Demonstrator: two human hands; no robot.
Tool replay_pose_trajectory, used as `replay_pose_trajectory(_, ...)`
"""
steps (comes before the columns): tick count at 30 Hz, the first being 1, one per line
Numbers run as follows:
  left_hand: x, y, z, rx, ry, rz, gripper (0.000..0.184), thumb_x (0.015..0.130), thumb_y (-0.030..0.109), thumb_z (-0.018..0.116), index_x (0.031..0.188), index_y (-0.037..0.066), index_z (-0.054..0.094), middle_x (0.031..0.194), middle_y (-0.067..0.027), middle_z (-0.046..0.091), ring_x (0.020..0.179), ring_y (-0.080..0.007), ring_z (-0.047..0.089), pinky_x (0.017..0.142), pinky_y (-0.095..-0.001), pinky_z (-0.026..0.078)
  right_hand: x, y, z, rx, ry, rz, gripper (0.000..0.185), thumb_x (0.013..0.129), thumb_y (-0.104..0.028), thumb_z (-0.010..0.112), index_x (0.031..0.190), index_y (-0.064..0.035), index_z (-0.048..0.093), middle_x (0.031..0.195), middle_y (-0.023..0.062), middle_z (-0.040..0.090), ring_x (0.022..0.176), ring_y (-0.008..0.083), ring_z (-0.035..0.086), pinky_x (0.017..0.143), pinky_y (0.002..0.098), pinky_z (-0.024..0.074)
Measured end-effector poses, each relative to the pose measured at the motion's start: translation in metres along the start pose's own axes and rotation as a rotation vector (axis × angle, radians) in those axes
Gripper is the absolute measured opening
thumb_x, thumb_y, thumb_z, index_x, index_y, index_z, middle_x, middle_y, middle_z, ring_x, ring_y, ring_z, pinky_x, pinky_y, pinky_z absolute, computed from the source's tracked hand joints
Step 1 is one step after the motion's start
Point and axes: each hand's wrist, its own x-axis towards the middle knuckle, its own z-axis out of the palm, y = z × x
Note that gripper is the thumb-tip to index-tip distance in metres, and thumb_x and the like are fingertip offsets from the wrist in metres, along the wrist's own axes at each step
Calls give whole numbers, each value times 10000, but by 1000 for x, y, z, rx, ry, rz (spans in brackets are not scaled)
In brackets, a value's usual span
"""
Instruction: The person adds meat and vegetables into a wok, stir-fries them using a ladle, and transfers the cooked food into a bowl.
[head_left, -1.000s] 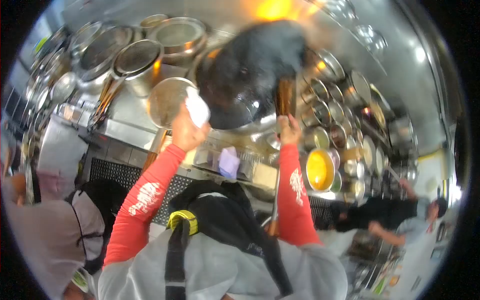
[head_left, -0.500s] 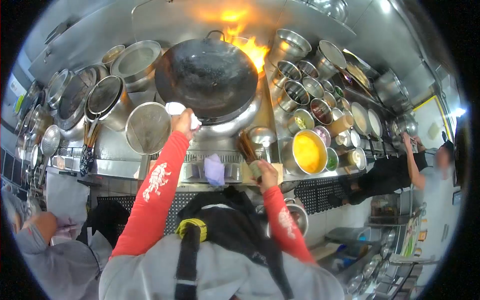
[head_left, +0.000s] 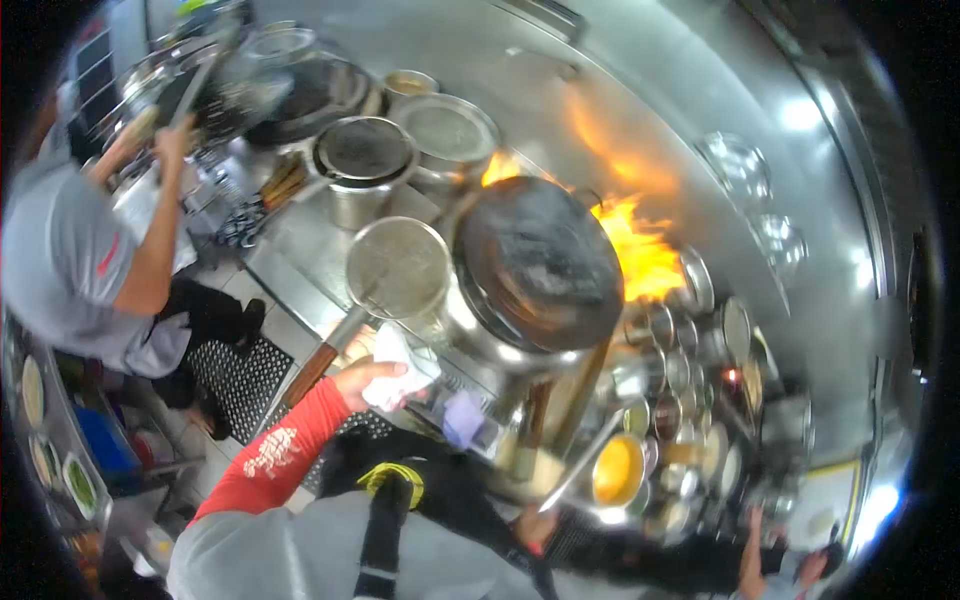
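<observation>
My left hand (head_left: 368, 384) is closed around a folded white cloth (head_left: 402, 366), held apart from the wok and near the strainer's wooden handle. A large dark wok (head_left: 540, 262) rests on the burner, with tall flames (head_left: 640, 250) at its far right side. My right hand (head_left: 534, 526), low by the counter's front edge, grips the long metal handle of a ladle (head_left: 582, 462); the ladle's bowl is blurred. To the left of the wok lies a round mesh strainer (head_left: 398, 266). A brown bamboo brush (head_left: 538, 412) appears, blurred, in front of the wok.
A pot of yellow liquid (head_left: 618, 470) stands to the right, among several metal containers. A purple cloth (head_left: 462, 418) lies at the counter's front. Covered pots (head_left: 366, 150) stand at the back left. One co-worker (head_left: 90, 260) works at left, another (head_left: 780, 570) at lower right.
The view has turned and tilted. My left hand has come off the wok's rim with the white cloth. My right hand has let go of the bamboo brush and taken the ladle.
</observation>
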Motion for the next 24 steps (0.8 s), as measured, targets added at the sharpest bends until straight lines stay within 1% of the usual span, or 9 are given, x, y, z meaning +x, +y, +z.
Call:
replay_pose_trajectory(1, -13, -3, -6, 59, 47, 29, 635, 822, 314, 690, 1291, -40, 448, 972, -211, 658, 651, -179, 624, 555, -274, 534, 44, -24, 1, -57, 42, -167, 222, 812, -127, 620, 985, 10, 592, 880, 139, 614, 780, 262, 591, 707, 389, 483)
replay_pose_trajectory(2, -20, -9, -16, 56, 58, 45, 634, 821, 314, 694, 1287, -41, 453, 972, -207, 659, 650, -181, 623, 557, -273, 534, 89, -102, 3, 259, 52, -154, 140, 874, -144, 591, 934, -17, 581, 790, 73, 582, 650, 180, 543, 580, 321, 458)
replay_pose_trajectory(3, -25, -13, -21, 53, 68, 60, 633, 819, 314, 697, 1284, -43, 457, 972, -203, 659, 650, -183, 622, 560, -272, 534, 139, -149, -1, 291, -184, -66, 139, 906, -136, 567, 996, -30, 564, 730, 40, 565, 546, 107, 510, 481, 252, 413)
replay_pose_trajectory(7, -50, -16, -8, -17, 106, 177, 476, 855, 207, 671, 1221, -44, 500, 966, -208, 666, 704, -210, 660, 574, -290, 556, 244, -330, 44, 809, -402, -106, 536, 840, -22, 526, 1360, -33, 398, 663, 44, 512, 444, 113, 483, 373, 262, 399)
replay_pose_trajectory(11, -89, -21, 9, 46, 214, 296, 465, 842, 207, 686, 1202, -31, 512, 932, -172, 667, 699, -204, 658, 593, -294, 558, 346, -396, 147, 601, -427, -74, 639, 778, -13, 544, 1391, -12, 362, 669, 61, 525, 424, 132, 463, 326, 289, 365)
replay_pose_trajectory(15, -131, -41, 14, 127, 374, 352, 523, 817, 293, 690, 1180, -52, 541, 960, -172, 672, 670, -191, 640, 574, -292, 539, 398, -445, 236, 632, -681, 35, 263, 781, -12, 542, 1044, -12, 550, 670, 72, 546, 412, 136, 460, 329, 279, 356)
replay_pose_trajectory(18, -151, -53, 18, 54, 510, 369, 438, 827, 231, 689, 1139, -48, 559, 918, -151, 665, 672, -198, 638, 580, -296, 533, 389, -470, 266, 841, -766, 342, 65, 794, -16, 567, 820, -46, 516, 658, 62, 536, 442, 134, 475, 352, 260, 368)
replay_pose_trajectory(21, -164, -58, 18, 59, 555, 395, 450, 828, 229, 679, 1158, -51, 560, 911, -142, 663, 678, -188, 632, 581, -288, 529, 391, -480, 249, 1297, -939, 601, 93, 803, -33, 608, 824, -36, 518, 681, 68, 529, 534, 134, 504, 422, 229, 384)
replay_pose_trajectory(24, -164, -46, 28, 131, 541, 393, 520, 826, 256, 655, 1220, -59, 532, 916, -146, 660, 682, -175, 624, 574, -275, 526, 411, -462, 225, 1702, -1145, 593, 140, 820, -18, 609, 754, -44, 488, 656, 26, 439, 607, 120, 475, 502, 204, 385)
